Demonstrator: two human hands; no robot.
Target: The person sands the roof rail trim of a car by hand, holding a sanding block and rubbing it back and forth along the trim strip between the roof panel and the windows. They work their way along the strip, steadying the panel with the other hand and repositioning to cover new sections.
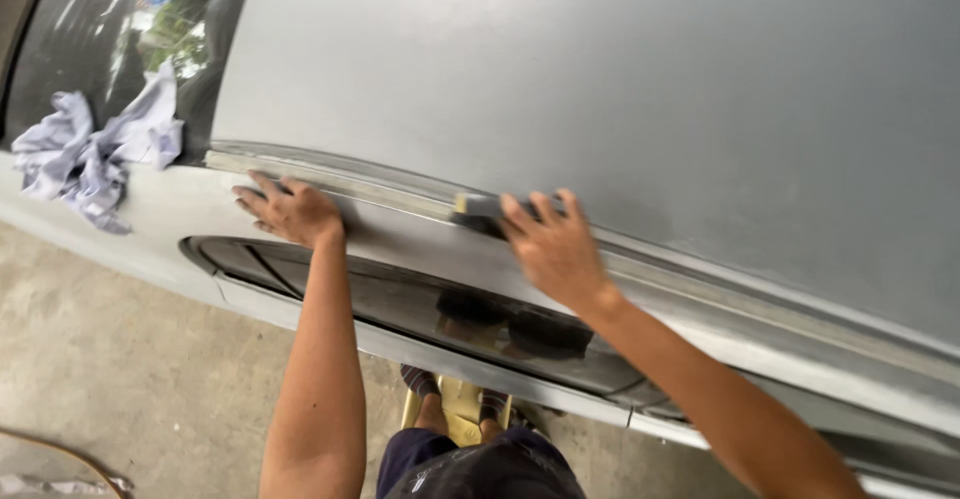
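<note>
Surroundings: a crumpled pale lilac rag (95, 154) lies at the foot of the windscreen (120, 39), well apart from both hands; bare concrete floor (130, 359) shows below the car
Car body: the matt grey roof panel (600, 89) fills the upper frame, and a masked trim strip (400, 199) runs along its edge above the side window (450, 309)
Below: the person's knees and feet stand on a yellow step (455, 409), seen past the window's lower edge
In the way: the right hand (555, 249) covers most of the sanding block (480, 209), so only its dark left end and a pale top edge show
Sanding block: lies on the roof's edge beside the trim strip, under the right fingers, jutting out towards the left hand
Right hand grip: fingers laid flat and close together over the block, pressing it down; it seems blurred by motion
Left hand (290, 211): spread flat on the pale pillar just below the trim strip, holding nothing, near the rag's side of the car
</note>
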